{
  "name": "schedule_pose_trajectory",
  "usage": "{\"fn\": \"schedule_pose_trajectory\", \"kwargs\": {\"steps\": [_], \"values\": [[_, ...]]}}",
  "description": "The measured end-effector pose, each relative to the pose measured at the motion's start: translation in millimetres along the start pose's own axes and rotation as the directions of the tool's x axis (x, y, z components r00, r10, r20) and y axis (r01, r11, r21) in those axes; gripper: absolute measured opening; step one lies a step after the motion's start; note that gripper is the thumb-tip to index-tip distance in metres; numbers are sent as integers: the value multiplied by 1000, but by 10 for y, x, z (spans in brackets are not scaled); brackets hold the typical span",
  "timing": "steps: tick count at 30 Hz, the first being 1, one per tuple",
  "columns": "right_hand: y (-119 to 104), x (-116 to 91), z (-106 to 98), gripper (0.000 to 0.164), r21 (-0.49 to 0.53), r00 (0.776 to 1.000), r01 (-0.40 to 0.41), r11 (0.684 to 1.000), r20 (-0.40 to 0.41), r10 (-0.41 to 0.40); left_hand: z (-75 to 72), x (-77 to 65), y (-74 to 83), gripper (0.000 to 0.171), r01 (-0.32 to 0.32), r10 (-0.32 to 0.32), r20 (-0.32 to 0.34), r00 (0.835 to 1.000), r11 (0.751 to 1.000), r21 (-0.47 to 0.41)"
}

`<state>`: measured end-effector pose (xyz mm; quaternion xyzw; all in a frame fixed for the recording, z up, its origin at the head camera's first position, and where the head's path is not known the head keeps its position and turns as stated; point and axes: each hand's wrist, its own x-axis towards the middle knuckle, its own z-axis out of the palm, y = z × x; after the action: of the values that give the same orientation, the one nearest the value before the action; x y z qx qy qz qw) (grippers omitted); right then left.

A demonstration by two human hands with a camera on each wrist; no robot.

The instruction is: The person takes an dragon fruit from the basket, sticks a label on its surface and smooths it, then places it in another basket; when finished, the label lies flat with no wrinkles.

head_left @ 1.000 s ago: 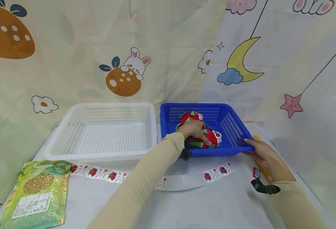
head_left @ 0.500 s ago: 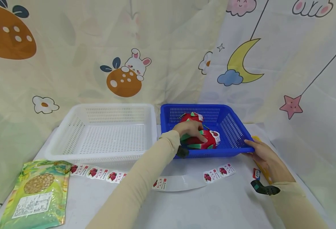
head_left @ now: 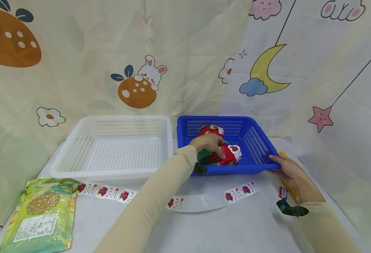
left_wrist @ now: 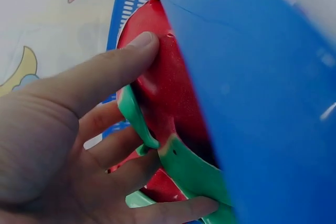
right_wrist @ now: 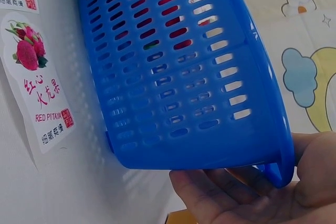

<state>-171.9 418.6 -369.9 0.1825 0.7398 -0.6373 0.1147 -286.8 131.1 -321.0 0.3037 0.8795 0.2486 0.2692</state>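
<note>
In the head view my left hand [head_left: 207, 142] reaches into the blue basket [head_left: 236, 169] and grips a red dragon fruit [head_left: 226, 154] with green scales and a white sticker. The left wrist view shows the thumb on the glossy red skin of this dragon fruit [left_wrist: 165, 77] and the fingers along its green scales, beside the basket wall [left_wrist: 252, 77]. Behind it lies a second dragon fruit [head_left: 211, 130], partly hidden by the hand. At the basket's right front corner my right hand [head_left: 291, 172] holds the rim, fingers underneath in the right wrist view.
A white basket [head_left: 112, 174] stands left of the blue one. In front runs a strip of dragon fruit stickers [head_left: 201, 203]. A green and yellow bag [head_left: 43, 211] lies at the left. Near the right wrist are a small red packet [head_left: 282, 193] and something yellow [head_left: 291, 186].
My left hand has shifted a little to the left, and the front dragon fruit has moved slightly left with it. The right hand stays at the basket's corner.
</note>
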Motion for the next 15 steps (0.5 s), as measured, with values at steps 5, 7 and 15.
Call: {"fn": "schedule_pose_trajectory", "kwargs": {"steps": [5, 7, 15], "values": [[-1, -5, 9, 77, 6, 1000, -4, 1000, -12, 4, 12, -43, 10, 66, -1, 7, -89, 996, 998, 58], [-6, -8, 6, 77, 7, 1000, -6, 1000, -15, 6, 16, -59, 16, 65, -5, 13, -119, 993, 998, 66], [-8, -7, 9, 76, 16, 1000, -14, 1000, -17, 14, 33, -89, 10, 59, -25, 38, -161, 986, 996, 85]]}}
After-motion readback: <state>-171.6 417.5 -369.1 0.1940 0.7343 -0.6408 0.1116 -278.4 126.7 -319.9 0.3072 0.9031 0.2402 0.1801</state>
